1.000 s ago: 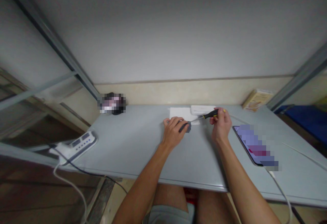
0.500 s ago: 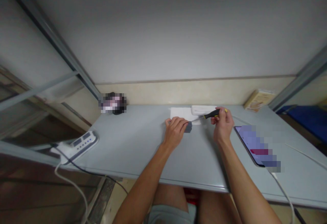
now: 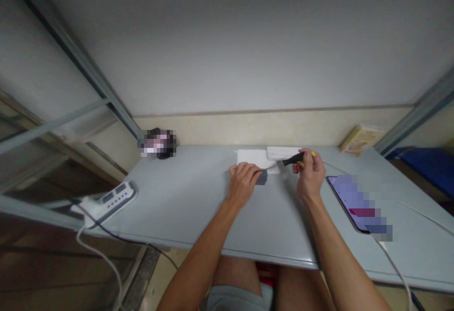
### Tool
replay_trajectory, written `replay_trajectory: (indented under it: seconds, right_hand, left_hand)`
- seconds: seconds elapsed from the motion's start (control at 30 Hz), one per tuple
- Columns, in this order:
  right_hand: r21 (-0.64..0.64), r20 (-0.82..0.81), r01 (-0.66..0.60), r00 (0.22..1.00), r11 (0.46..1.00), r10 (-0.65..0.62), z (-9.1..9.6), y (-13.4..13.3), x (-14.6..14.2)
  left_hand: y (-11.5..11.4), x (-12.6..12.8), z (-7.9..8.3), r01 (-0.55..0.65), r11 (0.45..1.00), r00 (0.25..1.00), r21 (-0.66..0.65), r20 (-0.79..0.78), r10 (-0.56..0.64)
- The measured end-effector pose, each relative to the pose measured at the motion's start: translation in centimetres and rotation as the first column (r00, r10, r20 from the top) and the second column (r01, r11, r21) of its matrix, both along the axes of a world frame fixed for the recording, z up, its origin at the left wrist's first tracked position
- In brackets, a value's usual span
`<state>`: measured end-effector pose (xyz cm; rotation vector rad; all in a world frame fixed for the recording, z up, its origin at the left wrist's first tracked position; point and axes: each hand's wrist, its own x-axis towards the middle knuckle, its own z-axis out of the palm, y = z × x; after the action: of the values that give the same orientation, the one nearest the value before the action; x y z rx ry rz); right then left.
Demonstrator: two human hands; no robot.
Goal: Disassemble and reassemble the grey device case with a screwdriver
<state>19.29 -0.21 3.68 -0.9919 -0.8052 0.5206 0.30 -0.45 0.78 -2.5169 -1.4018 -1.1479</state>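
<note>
My left hand (image 3: 244, 182) is closed around a small dark grey block (image 3: 261, 177) on the table; the hand covers most of it. In my right hand (image 3: 310, 174) is a screwdriver (image 3: 293, 159) with a black and yellow handle, gripped by the fingers. Its metal shaft points left, and the tip reaches the block beside my left fingertips. Whether the tip sits in a screw is too small to tell. Behind the block lies a white sheet of paper (image 3: 248, 156), and a white flat case (image 3: 280, 153) rests at its right side.
A phone (image 3: 354, 202) with a white cable lies right of my right arm. A white power strip (image 3: 113, 202) with cords is at the table's left edge. A yellowish box (image 3: 362, 140) stands at the back right, and a blurred dark object (image 3: 163, 145) at the back left.
Almost nothing differs. The screwdriver's handle looks slightly turned in my right hand, and the whole view has shifted a little.
</note>
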Motion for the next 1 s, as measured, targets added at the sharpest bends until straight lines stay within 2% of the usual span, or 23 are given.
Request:
replay_trajectory:
  seconds: [0.4,0.53,0.7,0.83,1.0]
  right_hand:
    - [0.014,-0.008,-0.002,1.000,1.000,0.002,-0.30,0.07,0.01]
    - [0.008,-0.031,0.061,0.998,0.998,-0.061,-0.26,0.21,0.25]
    - [0.001,-0.053,0.155,0.986,0.988,-0.155,-0.20,0.37,0.70]
    - [-0.006,-0.041,0.174,0.984,0.985,-0.174,-0.34,0.41,0.82]
    - [-0.026,0.004,0.161,0.987,0.987,-0.160,-0.26,0.27,0.64]
  left_hand:
    - [0.01,-0.03,-0.07,-0.006,0.999,1.000,0.042,-0.018,0.007]
    - [0.02,-0.06,-0.15,-0.021,0.999,1.000,0.048,0.004,0.021]
    - [-0.04,-0.07,-0.04,0.002,1.000,1.000,-0.017,-0.027,-0.002]
    - [-0.16,0.00,0.23,0.002,0.996,0.998,-0.084,-0.065,-0.007]
    - [-0.28,0.01,0.44,0.011,0.995,0.996,-0.098,-0.087,-0.020]
